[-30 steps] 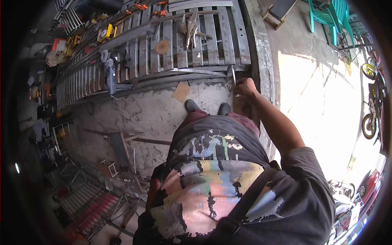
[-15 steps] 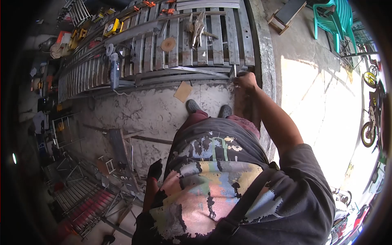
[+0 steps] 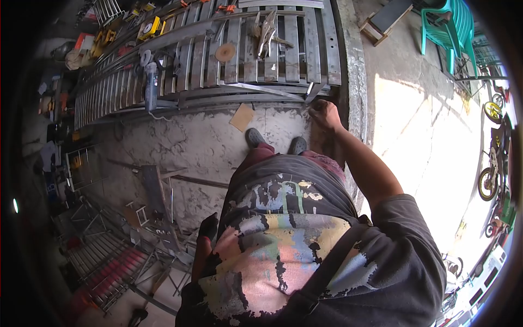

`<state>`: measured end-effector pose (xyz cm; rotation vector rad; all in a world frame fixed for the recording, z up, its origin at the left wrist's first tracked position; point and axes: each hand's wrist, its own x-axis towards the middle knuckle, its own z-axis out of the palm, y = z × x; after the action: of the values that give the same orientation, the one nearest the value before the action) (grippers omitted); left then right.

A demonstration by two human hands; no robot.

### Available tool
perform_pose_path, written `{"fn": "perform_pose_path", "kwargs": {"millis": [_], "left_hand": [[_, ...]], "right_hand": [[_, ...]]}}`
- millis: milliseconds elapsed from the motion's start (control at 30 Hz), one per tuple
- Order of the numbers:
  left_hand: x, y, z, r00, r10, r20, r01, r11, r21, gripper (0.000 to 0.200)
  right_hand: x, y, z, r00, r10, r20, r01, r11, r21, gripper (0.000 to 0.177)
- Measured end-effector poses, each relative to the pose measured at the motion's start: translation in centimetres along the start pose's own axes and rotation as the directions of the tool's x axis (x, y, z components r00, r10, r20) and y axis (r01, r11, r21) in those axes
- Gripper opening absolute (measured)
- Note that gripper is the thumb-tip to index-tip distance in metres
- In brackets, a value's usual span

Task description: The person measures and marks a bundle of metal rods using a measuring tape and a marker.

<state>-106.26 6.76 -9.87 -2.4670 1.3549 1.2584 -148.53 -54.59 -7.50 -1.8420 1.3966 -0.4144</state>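
Note:
My right hand (image 3: 326,115) is bare and curled closed beside the near right corner of a slatted metal table (image 3: 256,70). Whatever its fingers hold, if anything, is hidden. Just beyond the knuckles, a short bright metal piece (image 3: 312,91) stands at the table's edge. My left hand (image 3: 208,225), in a dark glove, hangs low at my side, away from the table; its fingers are too dark to make out. On the slats lie locking pliers (image 3: 266,36) and a round brown disc (image 3: 224,53). An angle grinder (image 3: 151,90) rests at the table's near edge.
A piece of cardboard (image 3: 242,117) lies on the concrete floor by my feet. Metal frames (image 3: 103,250) and a dark board (image 3: 155,191) stand at the lower left. At the upper right are green plastic chairs (image 3: 449,30) and a small wooden stool (image 3: 385,19).
My right hand has drawn back slightly from the table edge towards me, still curled. The view has shifted a little. My left hand stays hanging at my side.

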Motion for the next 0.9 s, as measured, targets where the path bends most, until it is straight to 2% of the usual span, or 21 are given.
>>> {"fn": "perform_pose_path", "kwargs": {"millis": [133, 233, 333, 433, 533, 633, 733, 833, 900], "left_hand": [[0.1, 0.2, -0.1, 1.0, 0.007, -0.004, -0.007, 1.0, 0.003, 0.05], [0.4, 0.2, 0.0, 1.0, 0.009, -0.004, -0.009, 1.0, 0.009, 0.05], [0.7, -0.1, 0.2, 1.0, 0.014, -0.005, -0.014, 1.0, 0.011, 0.05], [1.1, -0.8, 0.9, 0.999, 0.039, 0.003, -0.039, 0.999, 0.015, 0.05], [1.0, 0.6, 0.5, 0.999, 0.036, 0.019, -0.036, 0.999, 0.014, 0.05], [0.9, 1.6, 0.2, 0.999, 0.041, 0.024, -0.042, 0.999, 0.018, 0.049], [1.2, 1.6, -0.2, 0.999, 0.047, 0.024, -0.047, 0.999, 0.013, 0.049], [1.5, 0.6, -0.2, 0.998, 0.061, 0.019, -0.061, 0.998, 0.009, 0.049], [1.8, 0.2, -0.4, 0.997, 0.076, 0.013, -0.076, 0.997, 0.015, 0.048]], "right_hand": [[0.6, -1.2, -0.1, 0.999, 0.029, 0.03, -0.03, 0.998, 0.053, 0.04], [0.4, -1.1, 0.0, 0.999, 0.046, 0.001, -0.046, 0.983, 0.176, 0.057], [-0.3, -1.6, -0.6, 0.998, 0.016, 0.062, -0.02, 0.998, 0.064, 0.076], [-1.1, -1.5, -0.8, 0.987, 0.011, 0.161, -0.016, 0.999, 0.031, 0.081], [-2.0, -0.6, -0.6, 0.994, 0.057, 0.092, -0.072, 0.984, 0.166, 0.072], [-1.4, 1.5, 0.3, 1.0, -0.011, 0.01, 0.01, 0.994, 0.112, 0.053], [-1.6, 1.0, -1.0, 0.999, -0.047, -0.014, 0.045, 0.993, -0.106, 0.034], [-1.2, 1.3, -1.5, 0.999, 0.005, -0.051, -0.011, 0.992, -0.127, 0.029], [-0.5, 2.6, -1.1, 0.992, -0.021, -0.124, 0.007, 0.994, -0.106, 0.028]]}}
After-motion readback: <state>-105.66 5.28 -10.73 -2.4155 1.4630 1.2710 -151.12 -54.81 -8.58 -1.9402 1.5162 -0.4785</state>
